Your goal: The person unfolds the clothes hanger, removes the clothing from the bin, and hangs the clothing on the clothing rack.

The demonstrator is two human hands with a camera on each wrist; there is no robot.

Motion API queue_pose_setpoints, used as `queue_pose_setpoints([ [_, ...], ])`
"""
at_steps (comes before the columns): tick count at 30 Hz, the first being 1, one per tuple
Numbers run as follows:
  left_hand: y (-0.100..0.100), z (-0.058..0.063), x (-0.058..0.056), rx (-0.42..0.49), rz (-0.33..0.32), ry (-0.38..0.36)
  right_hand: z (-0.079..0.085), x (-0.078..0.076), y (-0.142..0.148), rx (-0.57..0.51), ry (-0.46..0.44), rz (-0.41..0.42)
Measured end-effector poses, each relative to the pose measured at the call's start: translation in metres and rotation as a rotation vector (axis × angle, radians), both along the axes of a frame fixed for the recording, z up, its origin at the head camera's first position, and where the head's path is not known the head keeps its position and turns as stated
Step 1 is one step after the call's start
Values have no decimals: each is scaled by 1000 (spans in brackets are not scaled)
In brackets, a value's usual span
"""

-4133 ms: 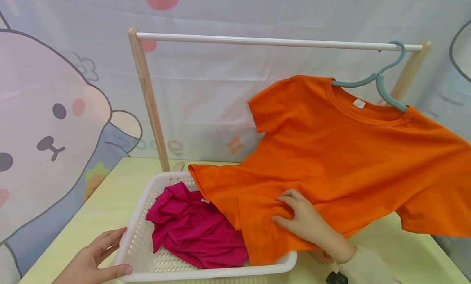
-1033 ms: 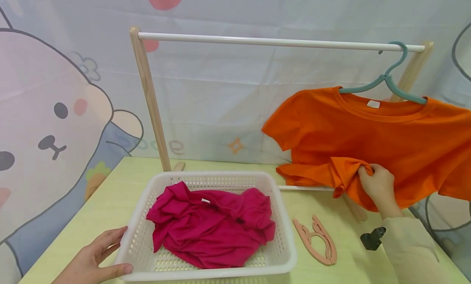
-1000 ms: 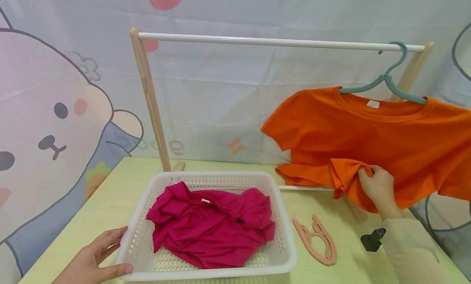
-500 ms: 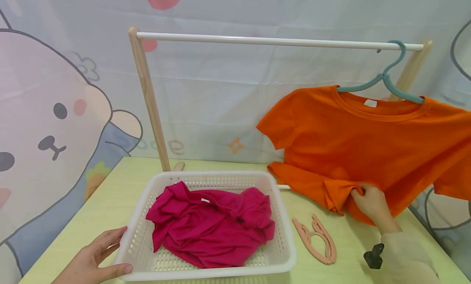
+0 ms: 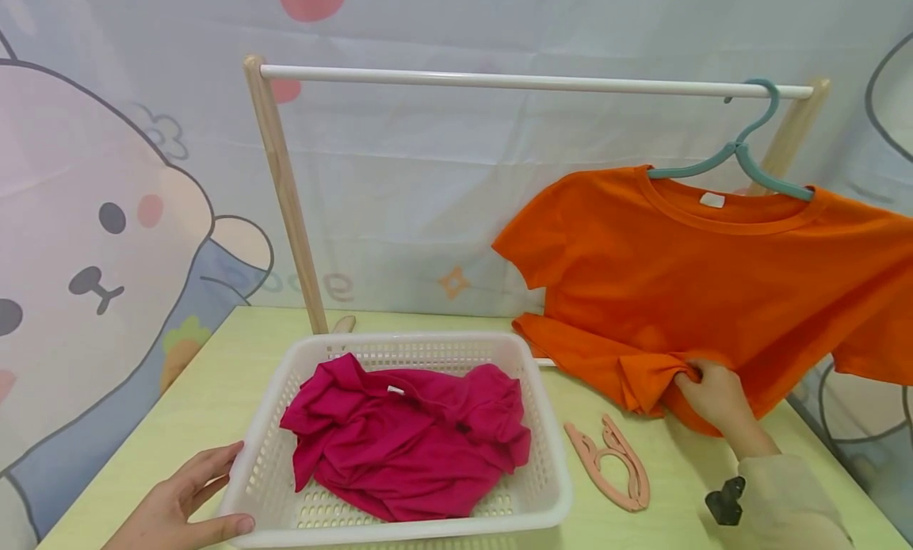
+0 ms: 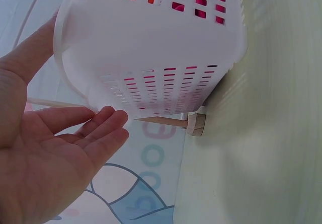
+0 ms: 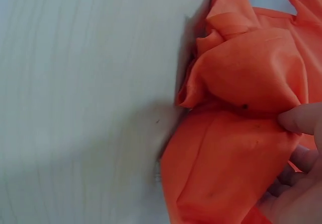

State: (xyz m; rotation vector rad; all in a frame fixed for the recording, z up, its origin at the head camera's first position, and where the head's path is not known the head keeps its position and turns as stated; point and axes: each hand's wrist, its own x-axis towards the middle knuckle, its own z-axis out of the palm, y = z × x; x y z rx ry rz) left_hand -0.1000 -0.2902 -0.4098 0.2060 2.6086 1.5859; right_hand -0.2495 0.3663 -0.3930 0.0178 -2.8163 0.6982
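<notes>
Under everything, the pale table (image 5: 235, 380) is carrying the basket and the clothes rack (image 5: 499, 81), whose white bar is running left to right across the far side. From the bar's right end, the orange T-shirt (image 5: 678, 280) is hanging tilted, its neckline facing you and its lower part slanting down toward the table. You are pinching its bunched hem with your right hand (image 5: 720, 395), the nearer one; from that grip, the shirt's body is stretching upward and away, while the loose hem is trailing left toward the basket's far right corner. Whether hem and basket are touching, you cannot tell.

The white basket (image 5: 399, 530) is lying with its long side across your front, holding the crumpled magenta garment (image 5: 414, 443). Your left hand (image 5: 178, 498) is resting at the basket's left end, fingers relaxed, gripping nothing.

The teal hanger (image 5: 702, 168) is sitting in the shirt's neckline. Between the basket and your right sleeve (image 5: 785, 494), the peach hanger (image 5: 596, 474) is lying below the hem, and the small black object (image 5: 725, 501) is showing beside the cuff.
</notes>
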Motion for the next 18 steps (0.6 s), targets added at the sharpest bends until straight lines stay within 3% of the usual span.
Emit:
queue_pose_setpoints([
  [9, -1, -3, 0, 3, -18, 37, 10, 11, -14, -19, 91, 62],
  [18, 0, -2, 0, -20, -8, 44, 19, 27, -35, -59, 108, 122],
])
